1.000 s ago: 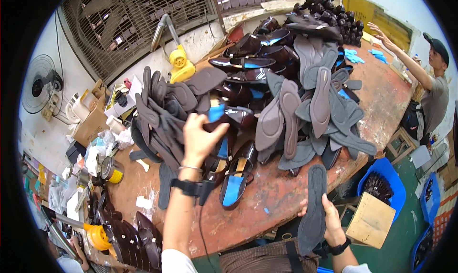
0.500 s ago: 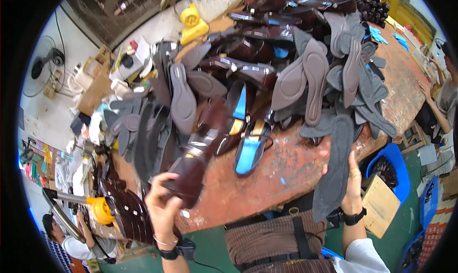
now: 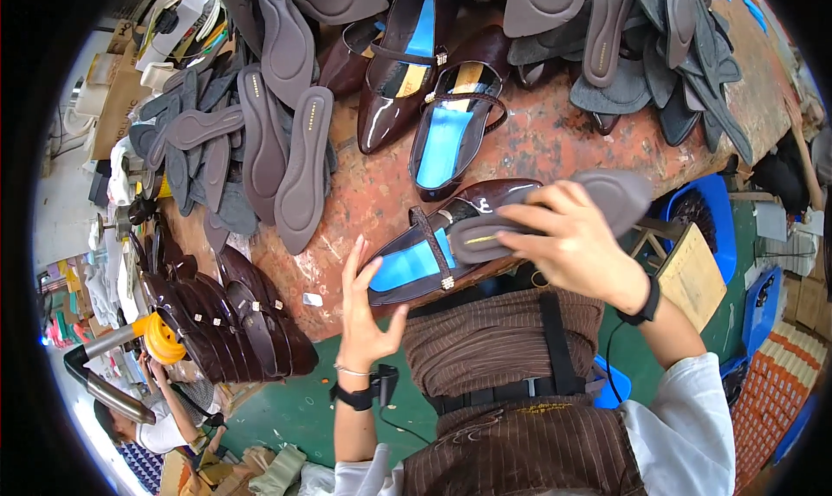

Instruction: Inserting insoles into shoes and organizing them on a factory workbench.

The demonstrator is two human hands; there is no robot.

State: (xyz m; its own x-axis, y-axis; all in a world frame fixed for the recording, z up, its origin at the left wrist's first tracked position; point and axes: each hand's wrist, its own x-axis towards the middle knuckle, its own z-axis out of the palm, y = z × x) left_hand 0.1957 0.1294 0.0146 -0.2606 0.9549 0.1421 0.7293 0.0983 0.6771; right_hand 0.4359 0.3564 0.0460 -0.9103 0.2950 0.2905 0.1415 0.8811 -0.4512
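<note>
A dark burgundy patent shoe (image 3: pixel 394 294) with a strap and bright blue lining lies at the front edge of the table. My left hand (image 3: pixel 368 323) is beside its heel end, fingers stretched out and thumb apart. A grey padded insole (image 3: pixel 617 194) is pinched in my right hand (image 3: pixel 568 240), its narrow end over the shoe's opening near the strap. My fingers hide the insole's middle and part of the shoe's front. Just beyond lie two similar shoes, one shoe (image 3: pixel 440 145) with its blue lining facing me and another shoe (image 3: pixel 390 89) with its pointed toe toward me.
Loose grey insoles (image 3: pixel 299 175) are piled at left, more insoles (image 3: pixel 611 37) at right. Finished-looking burgundy shoes (image 3: pixel 234 323) stand in a row on the left. A wooden stool (image 3: pixel 693 275) and blue bin (image 3: pixel 724 227) are at right. Another person (image 3: pixel 165 409) works at lower left.
The shoe has come down from my raised left hand to the table edge and turned, lining upward. The insole has moved left over it in my right hand. The view has tilted downward.
</note>
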